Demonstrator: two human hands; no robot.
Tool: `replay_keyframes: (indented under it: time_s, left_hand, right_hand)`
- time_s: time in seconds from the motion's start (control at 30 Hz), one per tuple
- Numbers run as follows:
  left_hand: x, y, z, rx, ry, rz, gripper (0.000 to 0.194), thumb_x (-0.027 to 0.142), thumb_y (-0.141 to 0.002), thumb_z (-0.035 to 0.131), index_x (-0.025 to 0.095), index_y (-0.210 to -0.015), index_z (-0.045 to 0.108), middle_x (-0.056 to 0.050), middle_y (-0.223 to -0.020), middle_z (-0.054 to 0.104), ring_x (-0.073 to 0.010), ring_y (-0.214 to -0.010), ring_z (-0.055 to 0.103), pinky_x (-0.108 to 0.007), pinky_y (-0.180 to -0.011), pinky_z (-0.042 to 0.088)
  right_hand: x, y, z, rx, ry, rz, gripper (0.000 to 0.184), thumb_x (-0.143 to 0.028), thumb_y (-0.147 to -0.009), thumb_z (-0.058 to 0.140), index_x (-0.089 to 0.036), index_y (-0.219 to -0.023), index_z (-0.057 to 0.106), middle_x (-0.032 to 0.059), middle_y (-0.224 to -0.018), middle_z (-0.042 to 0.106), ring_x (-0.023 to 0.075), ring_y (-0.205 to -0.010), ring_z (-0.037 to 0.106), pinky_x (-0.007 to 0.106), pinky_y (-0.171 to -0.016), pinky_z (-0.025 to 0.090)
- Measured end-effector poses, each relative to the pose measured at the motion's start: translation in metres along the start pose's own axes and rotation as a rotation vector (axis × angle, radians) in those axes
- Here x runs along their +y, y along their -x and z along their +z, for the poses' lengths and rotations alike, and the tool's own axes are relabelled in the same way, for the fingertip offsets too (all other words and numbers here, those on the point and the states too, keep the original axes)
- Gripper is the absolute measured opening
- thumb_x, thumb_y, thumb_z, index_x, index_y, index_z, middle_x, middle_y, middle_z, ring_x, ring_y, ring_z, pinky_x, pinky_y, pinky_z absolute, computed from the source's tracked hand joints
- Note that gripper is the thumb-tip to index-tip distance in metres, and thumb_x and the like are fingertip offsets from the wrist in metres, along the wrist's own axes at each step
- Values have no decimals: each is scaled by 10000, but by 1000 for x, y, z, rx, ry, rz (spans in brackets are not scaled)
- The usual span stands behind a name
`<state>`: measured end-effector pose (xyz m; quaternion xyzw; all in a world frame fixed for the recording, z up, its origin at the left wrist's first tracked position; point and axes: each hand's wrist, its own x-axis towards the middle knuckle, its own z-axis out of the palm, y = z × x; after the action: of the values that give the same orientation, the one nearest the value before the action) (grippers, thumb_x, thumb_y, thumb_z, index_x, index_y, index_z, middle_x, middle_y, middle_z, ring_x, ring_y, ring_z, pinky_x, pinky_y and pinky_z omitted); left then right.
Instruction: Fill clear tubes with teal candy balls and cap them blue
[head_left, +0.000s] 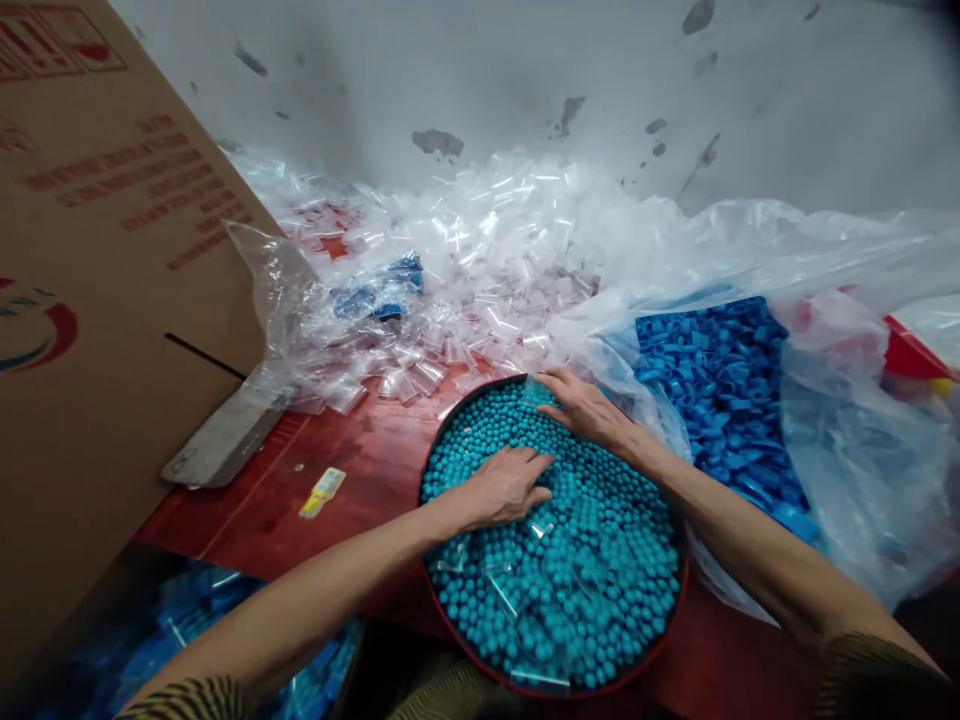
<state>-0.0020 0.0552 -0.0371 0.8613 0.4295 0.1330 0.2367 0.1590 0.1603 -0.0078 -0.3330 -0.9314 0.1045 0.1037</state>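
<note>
Head view: your left hand (510, 487) and right hand (583, 405) bend loosely over teal beads (592, 560) in a round tray (685, 570) on the bench (386, 430), its raised edge likely stopping them rolling away; whether either grip pinches a clear sleeve (502, 592), I cannot tell.

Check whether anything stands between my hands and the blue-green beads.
Nothing visible blocks the left hand or right hand; both are over the beads. A clear plastic sleeve lies on the beads near the left hand.
</note>
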Motion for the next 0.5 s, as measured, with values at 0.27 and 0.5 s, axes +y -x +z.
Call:
replay_keyframes:
  time_s: [0.27, 0.5]
  left_hand:
    - [22, -2, 1, -129, -70, -17, 364, 459, -777, 421, 269, -1070, 523, -68, -1055, 556, -268, -948, 487, -435, -802, 362]
    - [24, 16, 4, -111, -104, -18, 332, 446, -782, 426, 290, -1052, 538, -56, -995, 538, -253, -930, 481, -434, -814, 366]
  right_hand:
    - [-5, 47, 35, -83, 314, 75, 273, -187, -847, 362, -98, -1078, 478, 180, -1164, 460, 219, -907, 525, 321, -751, 424]
    - [-20, 51, 30, -281, 121, -48, 223, -201, -811, 425, -174, -1007, 528, 78, -960, 549, 159, -768, 540, 233, -599, 399]
